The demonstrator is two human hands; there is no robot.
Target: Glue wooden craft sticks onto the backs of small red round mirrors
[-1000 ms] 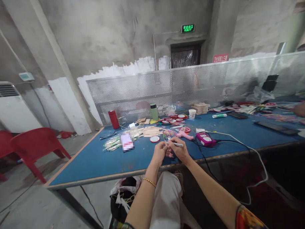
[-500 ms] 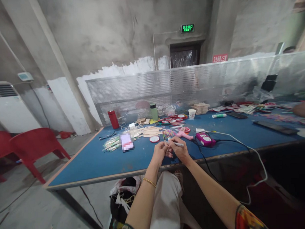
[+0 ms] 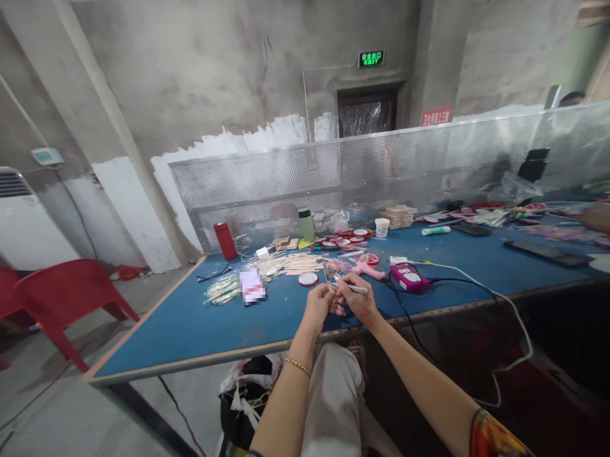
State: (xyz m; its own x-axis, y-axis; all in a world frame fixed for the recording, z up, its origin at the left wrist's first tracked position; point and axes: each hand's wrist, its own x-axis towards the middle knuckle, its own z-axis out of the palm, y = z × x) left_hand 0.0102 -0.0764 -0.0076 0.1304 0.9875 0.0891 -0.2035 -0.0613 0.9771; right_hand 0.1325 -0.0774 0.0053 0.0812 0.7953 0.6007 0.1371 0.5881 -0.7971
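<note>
Close together over the front edge of the blue table (image 3: 189, 336), both my hands are closed on slim objects. My right hand (image 3: 360, 305) grips a white pen-like tool (image 3: 358, 289), slanted towards the left hand. My left hand (image 3: 318, 307) pinches a thin stick with green on it (image 3: 326, 274); its lower end is hidden by the fingers. Just beyond them lie a round red-rimmed disc (image 3: 307, 279), a heap of small colourful pieces (image 3: 338, 267) and a pink T-shaped object (image 3: 369, 270).
Left stand a phone (image 3: 253, 285), bundled sticks (image 3: 222, 289), wooden sticks (image 3: 299, 263), a red bottle (image 3: 225, 241) and a green bottle (image 3: 306, 225). Right is a purple device (image 3: 409, 277) with trailing cables. A paper cup (image 3: 382, 227) stands behind. Another person's blurred hand (image 3: 605, 221) shows at far right.
The view has shifted slightly. My hands keep nearly the same pose, with the pen-like tool and the stick still in them.
</note>
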